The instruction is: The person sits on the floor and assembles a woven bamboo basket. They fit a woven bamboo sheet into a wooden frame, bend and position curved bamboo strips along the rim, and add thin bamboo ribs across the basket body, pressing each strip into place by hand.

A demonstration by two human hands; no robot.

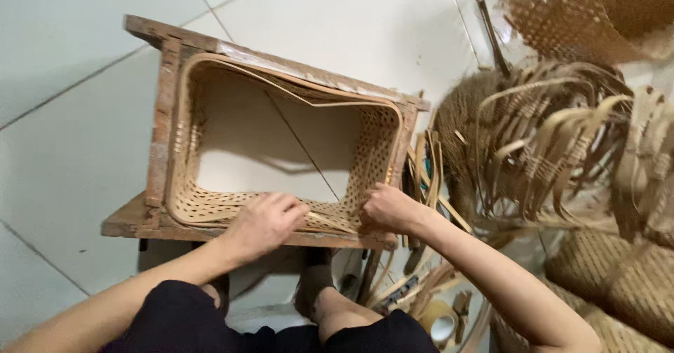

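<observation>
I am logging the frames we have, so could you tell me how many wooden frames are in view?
1: the wooden frame lies on the tiled floor, around the woven basket that both hands press; others may hide under the cane pile.

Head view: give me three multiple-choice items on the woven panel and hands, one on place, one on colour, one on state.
1. Where does the woven panel sit?
A. inside the wooden frame
B. on the person's lap
C. hung on a wall

2. What colour is the floor?
A. red
B. pale, whitish tile
C. black

3. How are the left hand and right hand placed?
A. both raised in the air
B. both on the panel's near edge
C. one holding scissors

Answers: 1 A, the weave lines the frame's inner walls. 2 B, light tiles with seams. 3 B, both hands press the near rim.
</observation>
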